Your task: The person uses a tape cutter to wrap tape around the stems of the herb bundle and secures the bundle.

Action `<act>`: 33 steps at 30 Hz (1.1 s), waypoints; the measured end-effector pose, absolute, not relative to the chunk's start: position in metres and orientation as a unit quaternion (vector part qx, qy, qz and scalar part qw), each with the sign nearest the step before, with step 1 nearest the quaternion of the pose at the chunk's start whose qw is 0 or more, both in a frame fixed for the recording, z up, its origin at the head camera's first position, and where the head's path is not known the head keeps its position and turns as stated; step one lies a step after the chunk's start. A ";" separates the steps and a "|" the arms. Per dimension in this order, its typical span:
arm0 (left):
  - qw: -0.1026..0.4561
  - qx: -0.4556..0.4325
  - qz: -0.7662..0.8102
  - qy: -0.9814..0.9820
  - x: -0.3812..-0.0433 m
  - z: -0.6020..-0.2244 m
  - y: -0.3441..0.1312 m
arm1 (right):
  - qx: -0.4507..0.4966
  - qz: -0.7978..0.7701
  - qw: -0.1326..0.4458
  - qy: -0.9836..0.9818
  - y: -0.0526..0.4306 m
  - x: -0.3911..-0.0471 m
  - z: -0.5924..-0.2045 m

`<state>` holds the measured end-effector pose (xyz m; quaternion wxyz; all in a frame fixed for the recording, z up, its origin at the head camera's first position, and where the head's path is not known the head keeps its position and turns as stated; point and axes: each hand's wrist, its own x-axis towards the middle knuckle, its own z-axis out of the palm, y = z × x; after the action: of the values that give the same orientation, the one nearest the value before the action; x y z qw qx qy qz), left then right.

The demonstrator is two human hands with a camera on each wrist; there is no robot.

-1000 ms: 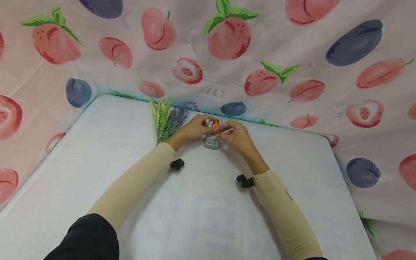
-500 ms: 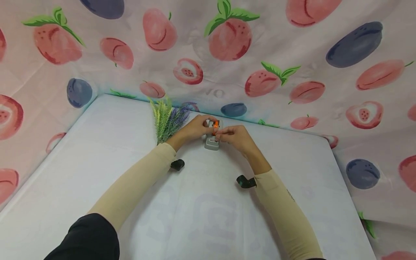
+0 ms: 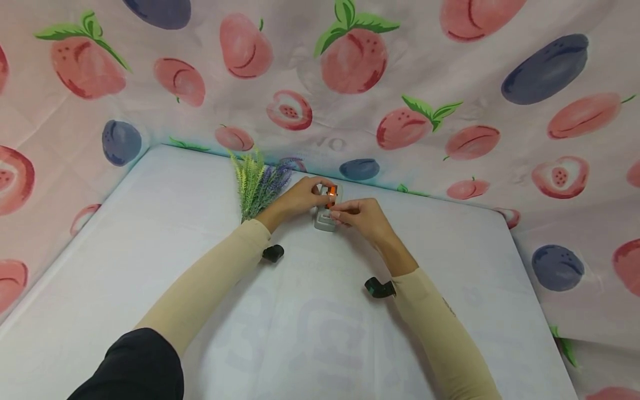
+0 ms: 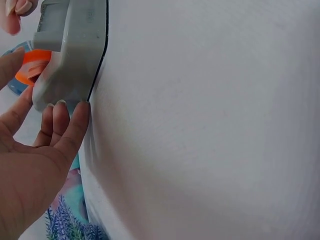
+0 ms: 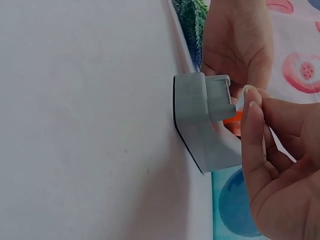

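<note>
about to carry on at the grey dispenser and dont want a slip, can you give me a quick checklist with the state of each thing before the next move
1. Grey dispenser resting base down on the table: ok.
2. Left hand steadying it: ok, fingertips touch its end, with the thumb at the orange core.
3. Right hand gripping the pale strip: ok, pinched at the fingertips beside the toothed edge.
4. Strip lying straight across that edge: cannot tell, fingers hide much of it.
5. Flowers apart from the dispenser: ok, they lie beyond the left wrist.
</note>
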<state>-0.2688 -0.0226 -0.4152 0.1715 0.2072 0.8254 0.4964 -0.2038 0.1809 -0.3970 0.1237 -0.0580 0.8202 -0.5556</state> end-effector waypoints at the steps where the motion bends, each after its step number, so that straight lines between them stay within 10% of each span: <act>1: 0.171 0.207 0.496 0.826 -0.269 -0.415 -0.023 | -0.058 -0.562 0.127 0.815 0.181 -0.203 -0.397; 33: 0.170 0.205 0.495 0.827 -0.269 -0.415 -0.023 | -0.010 -0.609 0.133 0.782 0.176 -0.174 -0.401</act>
<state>-0.2687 -0.0226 -0.4152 0.1697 0.2050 0.8274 0.4946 -0.1736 0.1764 -0.4010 0.1331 -0.0095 0.7820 -0.6088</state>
